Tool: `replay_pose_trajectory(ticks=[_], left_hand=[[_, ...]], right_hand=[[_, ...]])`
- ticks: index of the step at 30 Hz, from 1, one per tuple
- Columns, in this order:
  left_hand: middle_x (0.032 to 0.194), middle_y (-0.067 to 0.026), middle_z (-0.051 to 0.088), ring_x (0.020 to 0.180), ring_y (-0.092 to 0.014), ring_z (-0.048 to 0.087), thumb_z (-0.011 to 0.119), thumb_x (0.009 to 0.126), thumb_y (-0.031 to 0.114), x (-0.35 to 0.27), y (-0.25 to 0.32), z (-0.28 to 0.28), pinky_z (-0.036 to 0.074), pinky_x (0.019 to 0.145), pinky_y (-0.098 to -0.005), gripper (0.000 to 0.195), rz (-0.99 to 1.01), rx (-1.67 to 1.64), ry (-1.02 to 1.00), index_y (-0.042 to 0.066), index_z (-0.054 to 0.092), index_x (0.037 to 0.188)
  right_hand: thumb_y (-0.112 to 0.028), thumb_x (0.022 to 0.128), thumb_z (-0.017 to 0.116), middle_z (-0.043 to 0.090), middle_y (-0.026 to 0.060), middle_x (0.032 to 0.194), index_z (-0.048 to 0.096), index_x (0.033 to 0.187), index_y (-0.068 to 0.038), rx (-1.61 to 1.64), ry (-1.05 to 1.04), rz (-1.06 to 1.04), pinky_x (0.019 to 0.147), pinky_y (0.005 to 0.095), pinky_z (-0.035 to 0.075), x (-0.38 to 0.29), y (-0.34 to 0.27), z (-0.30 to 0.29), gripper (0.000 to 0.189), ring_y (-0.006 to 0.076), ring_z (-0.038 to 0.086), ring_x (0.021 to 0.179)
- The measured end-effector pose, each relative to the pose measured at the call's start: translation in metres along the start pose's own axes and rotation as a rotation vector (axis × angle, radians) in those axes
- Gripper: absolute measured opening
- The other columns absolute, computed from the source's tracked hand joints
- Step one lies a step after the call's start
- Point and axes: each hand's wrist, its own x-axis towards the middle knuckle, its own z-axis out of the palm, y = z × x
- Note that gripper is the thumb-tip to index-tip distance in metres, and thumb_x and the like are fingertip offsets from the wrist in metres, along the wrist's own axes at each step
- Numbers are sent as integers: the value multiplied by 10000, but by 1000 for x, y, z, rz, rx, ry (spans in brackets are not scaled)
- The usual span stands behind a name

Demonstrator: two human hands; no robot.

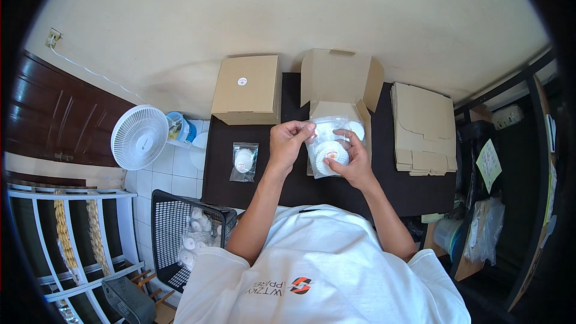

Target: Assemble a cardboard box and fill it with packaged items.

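Note:
My left hand (294, 141) pinches the upper left edge of a clear plastic bag (318, 172) with thumb and finger. Inside the bag are round white textured items (331, 152), the front one with a small round sticker. My right hand (353, 159) grips the bag's right side, its thumb on the front item. Behind and under the bag stands an open cardboard box (335, 76), its lid raised; another white round item (356, 130) shows near its right side. A smaller clear bag with white round pieces (244, 160) lies on the dark table to the left.
A closed cardboard box (247, 85) stands at the table's (382, 193) back left, and stacked flat cardboard boxes (425, 126) lie at the right. A black basket (171, 229) with bagged white items is at lower left, near a white fan (139, 137). Shelving (531, 144) stands right.

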Motion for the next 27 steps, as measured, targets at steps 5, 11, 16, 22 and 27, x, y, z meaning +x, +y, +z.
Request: replay_pose_trajectory(ticks=[5, 11, 16, 22, 27], left_hand=[[800, -90, 717, 686, -104, 628, 735, 904, 118, 2, -3, -3, 499, 653, -234, 154, -29, -24, 2, -28, 742, 951], [824, -93, 720, 688, -105, 626, 728, 909, 118, 4, -6, -9, 500, 652, -235, 164, -30, 23, 0, -32, 733, 974], [847, -105, 736, 750, -111, 658, 717, 931, 168, 3, -8, -8, 518, 710, -244, 228, -12, 31, 4, -50, 737, 992], [867, -101, 741, 769, -107, 663, 710, 936, 156, -4, -3, 3, 526, 718, -253, 215, -2, -147, -39, -50, 737, 991], [863, -96, 737, 772, -115, 665, 718, 919, 112, -5, -11, -4, 530, 742, -265, 150, 49, 20, -71, -32, 740, 958]], right_hand=[[38, 830, 736, 602, 89, 1149, 486, 1297, -6, 19, -20, 98, 889, 271, 505, 5, -3, -4, 531, 153, 603, 1079], [48, 871, 690, 565, 87, 1194, 497, 1304, -7, 46, -8, 136, 901, 275, 501, 3, -2, 0, 477, 137, 586, 1094], [94, 862, 673, 545, 98, 1227, 442, 1362, -10, 113, -85, 95, 932, 277, 490, -2, 0, -4, 560, 141, 574, 1115], [123, 841, 666, 542, 109, 1256, 405, 1385, 4, 135, -15, 132, 963, 287, 479, -7, 9, -10, 615, 161, 553, 1154], [67, 822, 703, 568, 102, 1243, 478, 1336, 0, 104, -77, 106, 978, 314, 472, -10, 4, -10, 565, 174, 572, 1140]])
